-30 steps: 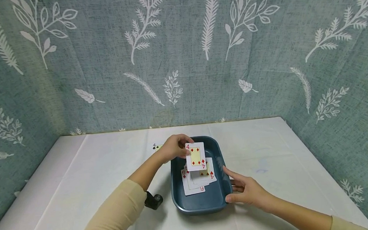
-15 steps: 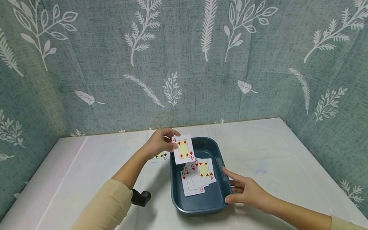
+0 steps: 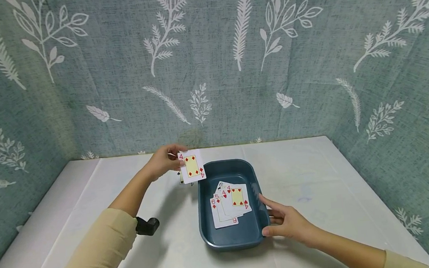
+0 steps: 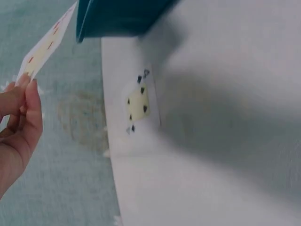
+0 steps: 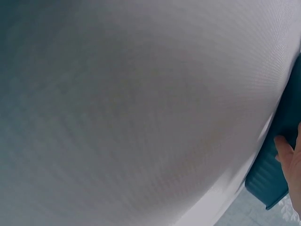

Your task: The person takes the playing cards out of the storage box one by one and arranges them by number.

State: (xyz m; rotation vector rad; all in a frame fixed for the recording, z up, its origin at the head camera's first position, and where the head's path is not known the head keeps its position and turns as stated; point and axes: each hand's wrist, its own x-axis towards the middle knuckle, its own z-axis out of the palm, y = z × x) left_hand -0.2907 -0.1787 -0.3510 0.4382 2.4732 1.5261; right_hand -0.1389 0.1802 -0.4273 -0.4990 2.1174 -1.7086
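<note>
My left hand (image 3: 166, 160) pinches a four of diamonds playing card (image 3: 192, 166) by its left edge, face up, just left of the bin's far corner. In the left wrist view, thumb and fingertips hold the card (image 4: 46, 48) well apart from the table. Beneath it, partly covered in the head view, a four of spades (image 4: 138, 104) lies on the white table. My right hand (image 3: 289, 222) rests against the right side of a dark blue plastic bin (image 3: 231, 239), fingers along the wall. Inside the bin, several overlapping cards are fanned out, a four of hearts (image 3: 237, 197) on top.
White cloth covers the table (image 3: 310, 176). A teal curtain (image 3: 208, 66) with white leaf prints hangs behind its far edge and at both sides. A black wrist mount (image 3: 147, 226) sticks out from the left sleeve.
My left hand has carried the four of diamonds leftward from over the bin to above the four of spades. The right hand and the bin have stayed in place.
</note>
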